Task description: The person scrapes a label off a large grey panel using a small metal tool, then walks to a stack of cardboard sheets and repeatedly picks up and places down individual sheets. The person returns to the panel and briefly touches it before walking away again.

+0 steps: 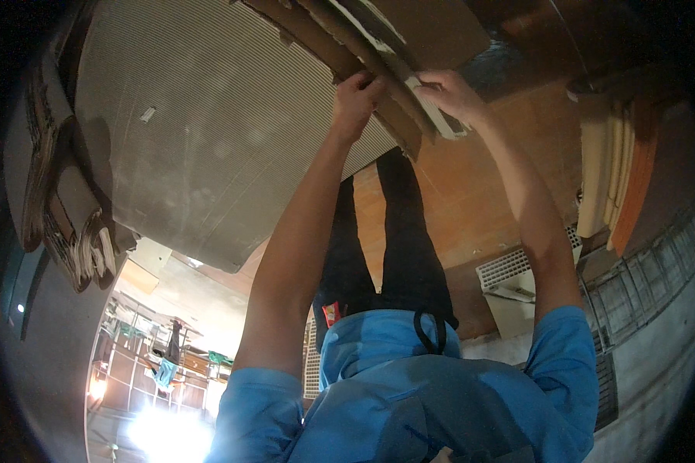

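Several long, narrow pieces of brown cardboard [398, 104] with rough, torn edges lie side by side at the top middle. My left hand [355, 100] is closed, its fingers gripping the edge of the leftmost pieces. A pale, white-edged cardboard strip [443, 123] runs along their right side. On it rests my right hand [449, 96], fingers bent over its edge and thumb partly hidden. Beneath the strips, to the left, spreads a large ribbed sheet of corrugated cardboard [208, 131] with a small pale scrap [147, 114] on it.
Stacked folded cardboard [73, 208] stands at the left. Cream and orange boards [614, 170] lean together at the right. A white grated plastic crate [506, 270] sits near my right forearm. Bright light and racks [166, 347] show at the lower left.
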`<state>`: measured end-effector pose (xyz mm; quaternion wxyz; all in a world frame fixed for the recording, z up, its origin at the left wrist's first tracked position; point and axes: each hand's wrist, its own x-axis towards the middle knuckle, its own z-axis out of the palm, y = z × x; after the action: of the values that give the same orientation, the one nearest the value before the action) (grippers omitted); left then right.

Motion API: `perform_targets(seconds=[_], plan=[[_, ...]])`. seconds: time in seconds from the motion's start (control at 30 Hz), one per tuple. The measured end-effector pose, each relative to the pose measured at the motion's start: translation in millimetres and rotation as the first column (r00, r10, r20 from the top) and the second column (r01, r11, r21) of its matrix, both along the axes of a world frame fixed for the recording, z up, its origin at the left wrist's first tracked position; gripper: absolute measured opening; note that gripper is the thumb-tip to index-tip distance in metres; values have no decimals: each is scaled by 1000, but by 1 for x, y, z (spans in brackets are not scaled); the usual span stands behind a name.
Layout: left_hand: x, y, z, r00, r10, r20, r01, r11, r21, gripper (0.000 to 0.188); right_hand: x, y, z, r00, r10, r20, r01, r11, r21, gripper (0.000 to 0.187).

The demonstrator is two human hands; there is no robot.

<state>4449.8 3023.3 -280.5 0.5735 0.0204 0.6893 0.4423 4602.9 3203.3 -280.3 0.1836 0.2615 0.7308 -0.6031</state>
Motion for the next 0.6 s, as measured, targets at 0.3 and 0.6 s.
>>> perform_targets(seconds=[0.3,0.6], plan=[[8,10,-7,985,7,-170,-1,999,33,46,8,-18,-20,981,-66,-182,108,968,229,35],[13,37,22,951,-110,-288,74,988,-135,61,14,5,-27,970,-244,9,244,970,19,41]])
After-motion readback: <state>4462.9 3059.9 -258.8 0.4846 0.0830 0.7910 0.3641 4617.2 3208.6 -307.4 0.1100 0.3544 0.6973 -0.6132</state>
